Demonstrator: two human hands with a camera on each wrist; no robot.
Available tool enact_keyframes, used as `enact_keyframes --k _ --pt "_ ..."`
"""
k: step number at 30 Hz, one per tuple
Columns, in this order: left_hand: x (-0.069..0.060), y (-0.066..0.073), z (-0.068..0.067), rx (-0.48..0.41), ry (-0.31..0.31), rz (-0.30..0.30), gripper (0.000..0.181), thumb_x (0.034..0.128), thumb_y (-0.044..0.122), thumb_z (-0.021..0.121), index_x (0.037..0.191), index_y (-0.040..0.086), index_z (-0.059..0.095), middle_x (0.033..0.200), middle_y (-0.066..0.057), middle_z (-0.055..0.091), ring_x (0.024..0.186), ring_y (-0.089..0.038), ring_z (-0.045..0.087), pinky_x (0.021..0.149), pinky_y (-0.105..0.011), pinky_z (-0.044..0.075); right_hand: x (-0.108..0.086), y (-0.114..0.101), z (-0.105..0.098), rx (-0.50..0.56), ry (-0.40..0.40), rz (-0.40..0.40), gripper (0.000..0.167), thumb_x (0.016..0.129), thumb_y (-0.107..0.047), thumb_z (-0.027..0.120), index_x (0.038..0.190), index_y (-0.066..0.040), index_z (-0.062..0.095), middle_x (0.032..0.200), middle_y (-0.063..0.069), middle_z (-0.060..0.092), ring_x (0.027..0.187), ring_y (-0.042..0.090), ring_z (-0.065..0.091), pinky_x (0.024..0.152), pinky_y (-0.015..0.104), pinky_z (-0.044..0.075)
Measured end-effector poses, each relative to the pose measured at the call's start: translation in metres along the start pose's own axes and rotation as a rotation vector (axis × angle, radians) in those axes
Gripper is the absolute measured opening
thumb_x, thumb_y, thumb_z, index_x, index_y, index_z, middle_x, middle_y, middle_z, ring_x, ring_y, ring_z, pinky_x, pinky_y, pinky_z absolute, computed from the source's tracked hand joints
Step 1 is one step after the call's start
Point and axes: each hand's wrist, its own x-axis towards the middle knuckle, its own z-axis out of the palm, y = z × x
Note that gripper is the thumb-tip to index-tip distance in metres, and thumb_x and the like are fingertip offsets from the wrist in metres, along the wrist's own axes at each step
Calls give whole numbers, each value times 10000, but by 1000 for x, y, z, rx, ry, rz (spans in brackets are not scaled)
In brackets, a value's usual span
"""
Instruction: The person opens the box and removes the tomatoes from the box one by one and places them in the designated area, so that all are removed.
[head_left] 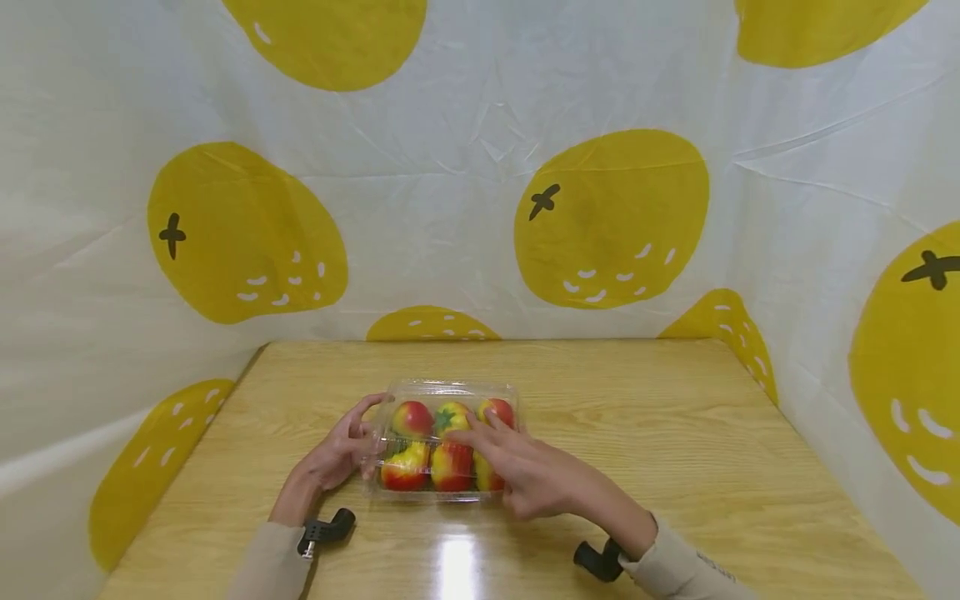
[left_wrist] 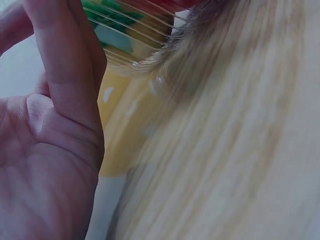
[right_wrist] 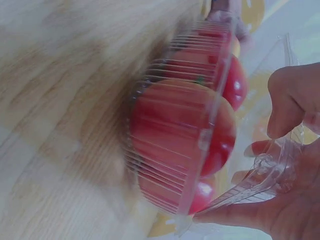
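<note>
A clear plastic fruit box (head_left: 442, 496) with ribbed sides sits near the middle of the table, holding several red-and-yellow fruits (head_left: 405, 467). One shows a green leafy patch on top. My left hand (head_left: 341, 446) grips the box's left end; the left wrist view shows its palm beside the ribbed wall. Over the right part of the box, my right hand (head_left: 528, 471) holds the clear lid (right_wrist: 270, 175), which stands tilted, apart from the base along part of its edge in the right wrist view. Some fruits on the right are partly hidden by this hand.
The box rests on a light wooden table (head_left: 675, 450). Behind and along both sides hangs a white curtain (head_left: 435, 233) printed with yellow fruits. Black camera mounts (head_left: 330, 527) are strapped to both wrists.
</note>
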Motion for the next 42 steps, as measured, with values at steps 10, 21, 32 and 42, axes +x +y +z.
enact_keyframes --k 10,21,32,42 --pt "-1 2 1 -4 19 -25 742 942 -92 543 1550 196 232 815 24 650 525 -92 663 503 -250 577 1 3 -10 -2 42 24 1055 731 78 657 1645 -136 175 1554 3 470 1569 417 235 1232 616 280" --pt "0 3 1 26 26 -45 615 982 -30 549 1499 190 298 864 -2 758 687 -131 729 569 -292 607 3 1 -30 3 37 26 817 718 49 637 1493 -93 423 1592 99 387 1088 177 551 795 223 487" --pt "7 0 5 99 184 -16 484 985 -4 581 1431 89 418 904 33 687 721 -95 649 593 -248 577 4 5 -53 76 0 85 694 802 -29 650 1461 -133 459 1518 75 432 918 142 535 790 256 494" --pt "9 0 7 74 198 -14 514 988 -53 549 1459 89 397 897 24 647 644 -79 632 544 -233 581 10 14 -78 36 63 43 558 929 -45 620 1473 -101 512 1477 78 542 1234 245 604 1027 457 540"
